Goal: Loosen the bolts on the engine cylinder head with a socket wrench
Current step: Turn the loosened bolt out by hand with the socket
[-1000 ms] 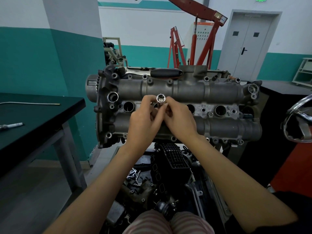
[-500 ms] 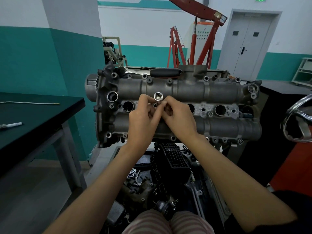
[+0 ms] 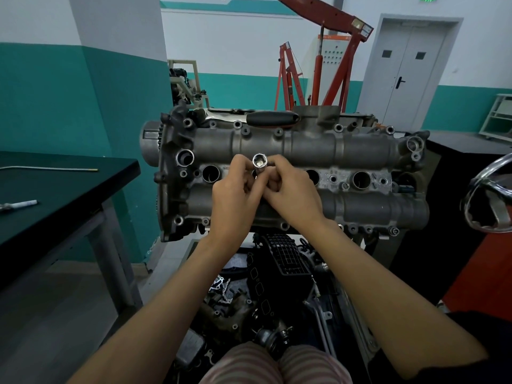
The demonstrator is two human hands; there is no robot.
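Socket (image 3: 260, 162) now stands slightly higher between both hands than a second ago, its open end facing the camera, in front of the cylinder head (image 3: 304, 151) at mid-length. Left hand (image 3: 235, 195) and right hand (image 3: 291, 192) both pinch its shaft with curled fingers. Wrench handle (image 3: 273, 117) lies unused along the head's far edge. Judgement: tool assembly is unfinished; no bolt is engaged yet.

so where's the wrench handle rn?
Head view: the black wrench handle lies along the cylinder head's far top edge, beyond both hands, untouched.
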